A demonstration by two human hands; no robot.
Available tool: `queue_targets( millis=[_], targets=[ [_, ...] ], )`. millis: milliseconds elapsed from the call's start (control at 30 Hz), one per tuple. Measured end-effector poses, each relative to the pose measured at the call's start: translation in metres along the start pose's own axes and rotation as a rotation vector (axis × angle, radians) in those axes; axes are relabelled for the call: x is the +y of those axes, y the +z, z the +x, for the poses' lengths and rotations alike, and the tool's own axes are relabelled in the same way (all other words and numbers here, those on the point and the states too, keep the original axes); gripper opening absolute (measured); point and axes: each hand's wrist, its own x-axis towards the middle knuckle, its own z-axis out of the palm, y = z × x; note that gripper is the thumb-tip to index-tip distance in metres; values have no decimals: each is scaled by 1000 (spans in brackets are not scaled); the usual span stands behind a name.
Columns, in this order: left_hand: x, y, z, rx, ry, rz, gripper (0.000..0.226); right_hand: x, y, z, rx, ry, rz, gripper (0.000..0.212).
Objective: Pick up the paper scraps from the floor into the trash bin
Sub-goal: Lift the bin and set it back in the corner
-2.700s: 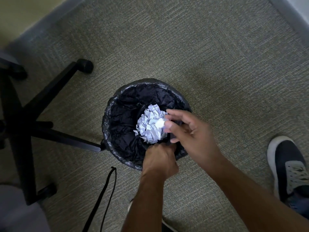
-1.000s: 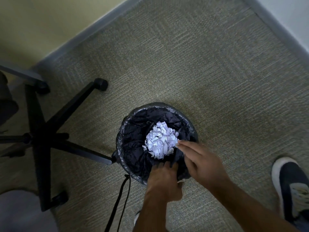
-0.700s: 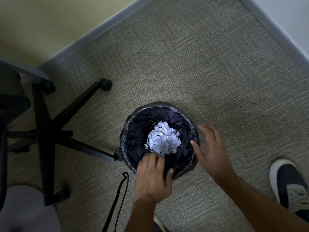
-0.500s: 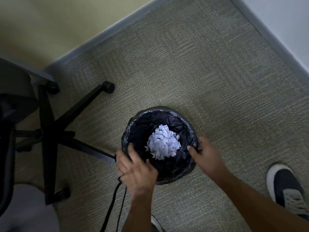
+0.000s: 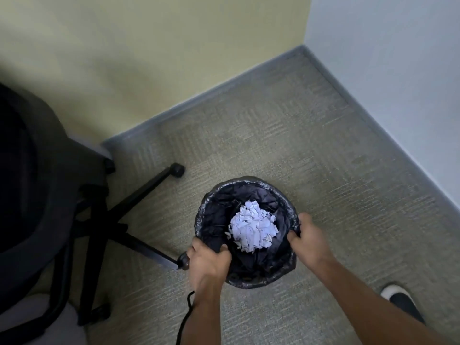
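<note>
Two hands on the trash bin (image 5: 251,185), one at each side of its rim. My left hand (image 5: 207,261) grips the near-left edge, fingers curled over the rim and into the black liner (image 5: 216,210). My right hand (image 5: 310,241) grips the right edge, thumb hooked inside the rim and fingers wrapped down the outer wall. Closest to me, a black cord (image 5: 185,317) runs across the carpet (image 5: 311,150) beside my left forearm; the toe of my shoe (image 5: 400,301) shows at lower right, well apart from the bin. The paper scraps (image 5: 252,226) lie inside the bin as one white crumpled heap, resting on the liner at about the centre, between my two hands and touching neither. Left of the bin stands an office chair (image 5: 32,185); one leg of its black base ends in a caster (image 5: 183,262) just beside my left hand, another caster (image 5: 177,169) sits farther back. Beyond the bin the carpet runs to a grey baseboard (image 5: 199,98), where a yellow wall (image 5: 154,46) and a pale wall (image 5: 388,58) meet in a corner.
</note>
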Motion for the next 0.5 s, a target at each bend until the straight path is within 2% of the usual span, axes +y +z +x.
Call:
queue_targets(
  millis=[267,500],
  targets=[
    [96,-75,-48,97,39,7,80,-84,-91,-28,178,6,20,20],
    [180,-171,-122,149,-5,-21,91,-163,-185,-82,248,-33,112,18]
  ],
)
